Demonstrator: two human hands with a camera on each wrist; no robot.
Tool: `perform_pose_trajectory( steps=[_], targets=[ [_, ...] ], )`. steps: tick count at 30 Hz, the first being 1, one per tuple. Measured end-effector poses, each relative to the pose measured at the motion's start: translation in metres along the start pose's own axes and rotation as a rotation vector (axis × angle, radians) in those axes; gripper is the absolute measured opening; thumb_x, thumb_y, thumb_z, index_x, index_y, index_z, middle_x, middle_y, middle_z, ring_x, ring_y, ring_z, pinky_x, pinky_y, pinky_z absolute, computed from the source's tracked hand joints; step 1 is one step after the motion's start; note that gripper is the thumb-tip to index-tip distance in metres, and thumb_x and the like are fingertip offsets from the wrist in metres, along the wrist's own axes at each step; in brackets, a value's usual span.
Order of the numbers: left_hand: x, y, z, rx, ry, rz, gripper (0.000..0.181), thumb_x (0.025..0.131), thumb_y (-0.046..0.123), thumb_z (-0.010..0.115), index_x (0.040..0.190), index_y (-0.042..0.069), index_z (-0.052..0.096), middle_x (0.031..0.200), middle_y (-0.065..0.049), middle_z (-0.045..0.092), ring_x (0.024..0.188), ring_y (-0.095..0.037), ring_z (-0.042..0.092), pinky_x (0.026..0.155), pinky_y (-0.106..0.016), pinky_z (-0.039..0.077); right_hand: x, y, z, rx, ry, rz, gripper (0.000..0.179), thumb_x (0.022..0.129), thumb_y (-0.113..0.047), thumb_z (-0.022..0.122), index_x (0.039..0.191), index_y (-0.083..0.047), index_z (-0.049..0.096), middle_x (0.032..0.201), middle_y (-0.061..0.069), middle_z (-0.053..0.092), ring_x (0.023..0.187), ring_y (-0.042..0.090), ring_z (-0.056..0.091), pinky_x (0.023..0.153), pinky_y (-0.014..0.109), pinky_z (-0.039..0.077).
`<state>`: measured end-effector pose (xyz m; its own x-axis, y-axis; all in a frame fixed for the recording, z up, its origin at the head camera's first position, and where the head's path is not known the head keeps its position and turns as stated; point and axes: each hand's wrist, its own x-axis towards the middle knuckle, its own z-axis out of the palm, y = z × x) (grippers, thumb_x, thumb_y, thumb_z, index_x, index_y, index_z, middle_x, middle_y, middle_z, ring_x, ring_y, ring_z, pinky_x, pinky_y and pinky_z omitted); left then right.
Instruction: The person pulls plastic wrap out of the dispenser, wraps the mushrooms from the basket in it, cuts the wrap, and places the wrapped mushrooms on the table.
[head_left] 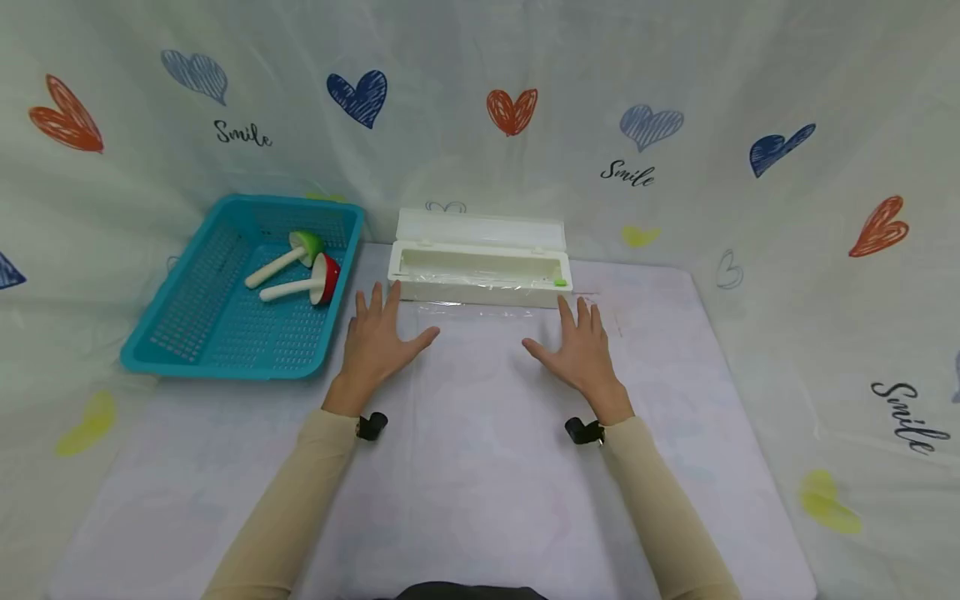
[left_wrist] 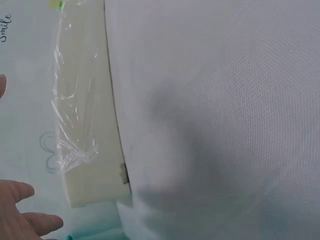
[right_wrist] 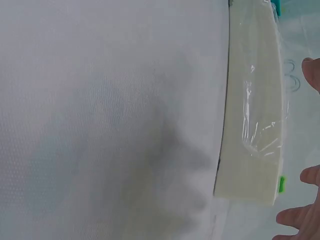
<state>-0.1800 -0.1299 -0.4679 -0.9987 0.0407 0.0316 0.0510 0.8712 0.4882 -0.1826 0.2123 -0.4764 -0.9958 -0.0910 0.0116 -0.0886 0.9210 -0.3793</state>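
A white cling film dispenser [head_left: 480, 296] stands at the back of the table with its lid [head_left: 480, 227] tipped up and back. Clear film [left_wrist: 80, 115] drapes down over its front face, and a small green slider [head_left: 560, 282] sits at its right end. My left hand [head_left: 372, 343], fingers straight and thumb spread, is held near the dispenser's left front corner. The right hand [head_left: 580, 352] mirrors it by the right front corner, fingers pointing away from me. Both hands hold nothing. In each wrist view only some fingertips show at the edge.
On the left stands a blue plastic basket [head_left: 142, 367] with two mushroom-shaped things inside, one with a green cap [head_left: 309, 245] and one with a red cap [head_left: 325, 279]. A white sheet with printed hearts hangs behind the table [head_left: 480, 467].
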Motion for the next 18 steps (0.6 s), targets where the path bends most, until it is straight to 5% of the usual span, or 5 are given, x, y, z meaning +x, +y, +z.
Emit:
perform_pose_trajectory(
  steps=[8,18],
  targets=[
    [0.009,-0.011,0.008,-0.231,0.043,-0.054,0.100,0.091,0.068,0.061,0.164,0.012,0.023,0.167,-0.020,0.029,0.153,-0.044,0.026,0.117,-0.068,0.031,0.012,0.024,0.002,0.131,0.001,0.074,0.104,0.093,-0.069,0.056,0.161,0.001,0.022,0.162,0.031,0.028,0.150,0.050,0.026,0.118,0.066,0.030],
    [0.022,-0.011,0.018,-0.449,0.006,-0.145,0.090,0.096,0.058,0.063,0.160,0.005,0.029,0.157,-0.024,0.042,0.144,-0.041,0.041,0.115,-0.062,0.038,0.029,0.029,0.013,0.513,-0.066,0.213,0.075,0.100,-0.052,0.060,0.154,-0.003,0.043,0.145,0.022,0.056,0.133,0.039,0.055,0.108,0.054,0.047]
  ],
)
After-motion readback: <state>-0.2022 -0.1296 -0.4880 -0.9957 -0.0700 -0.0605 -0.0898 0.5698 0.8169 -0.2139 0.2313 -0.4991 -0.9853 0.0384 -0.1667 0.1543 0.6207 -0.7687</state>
